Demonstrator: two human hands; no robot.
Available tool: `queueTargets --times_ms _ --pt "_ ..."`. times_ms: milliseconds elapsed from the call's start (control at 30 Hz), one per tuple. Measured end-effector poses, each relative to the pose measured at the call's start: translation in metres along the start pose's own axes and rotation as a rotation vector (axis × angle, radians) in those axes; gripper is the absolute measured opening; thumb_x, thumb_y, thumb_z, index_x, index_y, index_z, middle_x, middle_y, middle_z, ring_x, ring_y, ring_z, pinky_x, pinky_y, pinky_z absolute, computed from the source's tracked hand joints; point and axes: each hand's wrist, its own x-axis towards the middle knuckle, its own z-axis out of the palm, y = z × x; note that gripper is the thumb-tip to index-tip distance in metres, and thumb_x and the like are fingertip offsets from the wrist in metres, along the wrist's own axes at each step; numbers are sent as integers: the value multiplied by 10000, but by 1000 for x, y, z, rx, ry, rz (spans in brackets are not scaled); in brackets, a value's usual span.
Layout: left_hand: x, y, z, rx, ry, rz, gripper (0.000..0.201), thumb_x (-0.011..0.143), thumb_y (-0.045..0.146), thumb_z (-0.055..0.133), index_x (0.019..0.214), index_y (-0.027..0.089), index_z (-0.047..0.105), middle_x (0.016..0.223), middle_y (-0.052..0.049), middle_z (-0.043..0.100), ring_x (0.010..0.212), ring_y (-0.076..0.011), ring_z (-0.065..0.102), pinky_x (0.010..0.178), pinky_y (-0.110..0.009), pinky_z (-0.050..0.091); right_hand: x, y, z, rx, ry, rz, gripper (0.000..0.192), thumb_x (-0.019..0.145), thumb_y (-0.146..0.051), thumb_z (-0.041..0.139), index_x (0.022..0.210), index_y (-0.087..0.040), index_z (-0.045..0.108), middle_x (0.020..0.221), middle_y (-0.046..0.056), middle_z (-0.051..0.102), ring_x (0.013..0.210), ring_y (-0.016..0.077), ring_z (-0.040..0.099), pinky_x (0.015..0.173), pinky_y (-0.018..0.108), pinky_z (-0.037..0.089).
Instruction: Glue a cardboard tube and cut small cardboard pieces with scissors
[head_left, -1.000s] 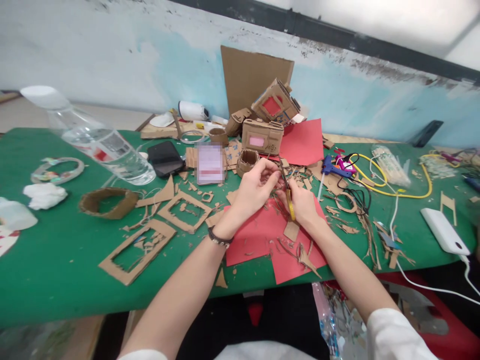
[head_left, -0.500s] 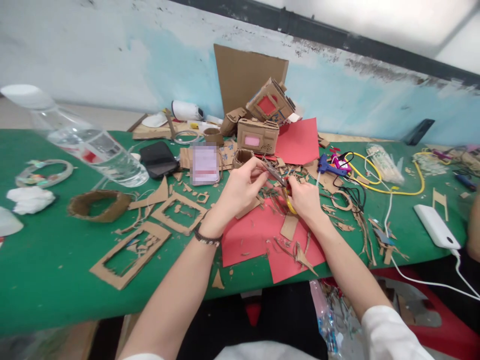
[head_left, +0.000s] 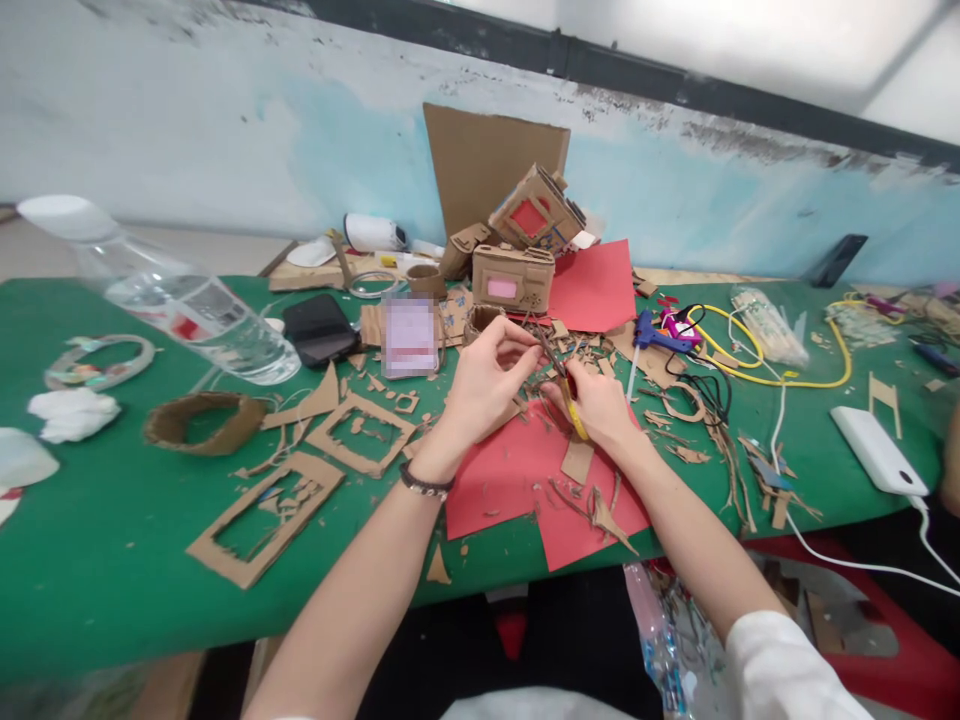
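My right hand [head_left: 598, 402] is closed around the yellow handles of a pair of scissors [head_left: 576, 418], whose blades point up and to the left. Beside the blades, my left hand [head_left: 491, 378] has its fingertips pinched together; whatever sits between them is too small to make out. Below both hands lies red paper [head_left: 499, 480] strewn with cardboard scraps, among them a small cardboard rectangle [head_left: 577, 462]. Behind the hands stands a cardboard camera model [head_left: 513, 280] with a pink window, and a second cardboard model [head_left: 536, 212] with a red window leans above it.
On the left are a water bottle [head_left: 187, 310], a black phone [head_left: 321, 330], a cardboard ring [head_left: 199, 425] and cut cardboard frames [head_left: 262, 520]. To the right lie a blue glue gun [head_left: 660, 332], a yellow cable [head_left: 847, 350] and a white power bank [head_left: 877, 450].
The scissors have turned a little more upright in my right hand. My left hand has shifted slightly right, and the whole view has moved slightly.
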Motion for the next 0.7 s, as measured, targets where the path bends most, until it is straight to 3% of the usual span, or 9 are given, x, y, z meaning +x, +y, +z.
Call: queueTargets --times_ms 267,500,700 --pt "-3 4 0 111 -4 66 107 1001 296 767 995 224 687 945 -31 830 934 -213 839 925 -357 663 0 0 -2 -59 -21 17 511 1151 -628 454 1263 -209 725 994 169 859 933 359 807 738 343 403" --pt "0 12 1 -9 31 25 147 988 316 773 1029 210 679 935 -33 820 913 -199 844 865 -319 680 -2 3 -4 337 3 -73 433 1140 -605 443 1216 -270 706 988 87 838 951 299 787 761 320 472" --pt "-2 12 7 -3 6 18 171 973 328 790 1027 209 679 967 -35 808 922 -193 842 830 -299 680 -2 1 -1 366 -16 -101 381 1122 -563 444 1164 -260 672 962 78 819 898 291 772 743 319 445"
